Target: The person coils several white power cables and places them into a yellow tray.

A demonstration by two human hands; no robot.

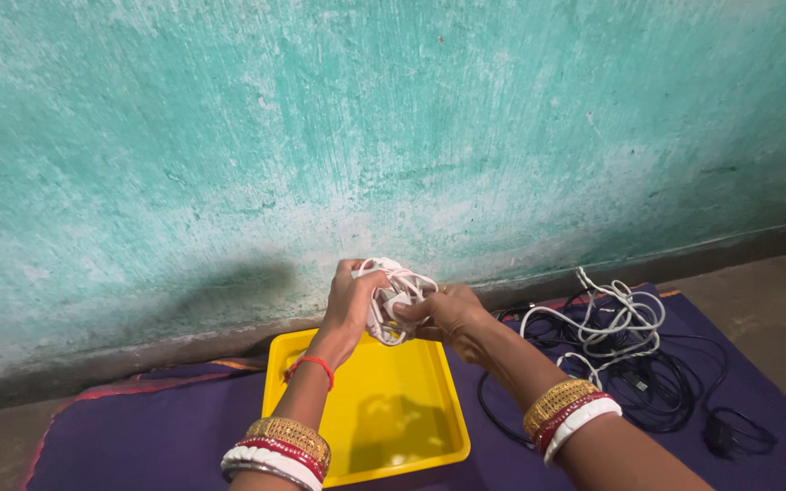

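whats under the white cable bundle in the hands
The yellow tray lies below the white cable bundle, empty where visible. Both forearms cover parts of it.

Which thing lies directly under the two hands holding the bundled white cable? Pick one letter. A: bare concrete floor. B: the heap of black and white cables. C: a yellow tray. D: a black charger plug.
C: both the left hand and the right hand hold the white cable bundle above the yellow tray; the cable heap lies off to the right on the purple mat.

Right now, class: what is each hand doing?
Left hand: closed on the white cable bundle, above the yellow tray.
Right hand: fingers pinching the same bundle.
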